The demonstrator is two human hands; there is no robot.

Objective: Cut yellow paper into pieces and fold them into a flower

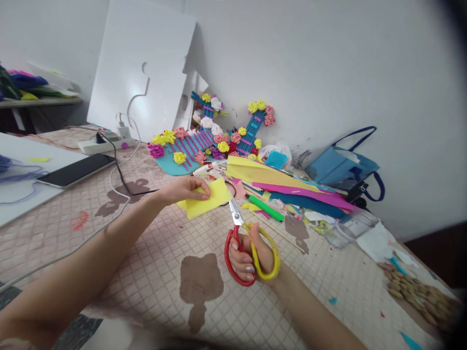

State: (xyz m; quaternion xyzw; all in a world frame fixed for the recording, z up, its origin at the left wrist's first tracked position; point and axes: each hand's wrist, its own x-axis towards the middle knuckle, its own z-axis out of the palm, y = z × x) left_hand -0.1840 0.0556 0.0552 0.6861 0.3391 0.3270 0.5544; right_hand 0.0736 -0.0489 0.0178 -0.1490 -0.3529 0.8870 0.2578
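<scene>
Yellow paper (215,195), folded or layered, is pinched between the thumb and fingers of my left hand (191,189). My right hand (251,255) grips scissors (236,216) with one red and one yellow handle loop, fingers through the loops. The scissor blades point away from me, with their tips at the right edge of the yellow paper. Whether the blades touch or cut into the paper, I cannot tell. Just beyond the scissors lie a green marker-like stick (266,209) and a thin wooden stick (282,233).
Decorated craft pieces with paper flowers (193,146) stand against the wall. Yellow and magenta sheets (277,177) lie in front of them. On the left are a tablet (76,170), a power strip (105,144) and a white cable (113,187). A blue bag (335,167) sits at the right.
</scene>
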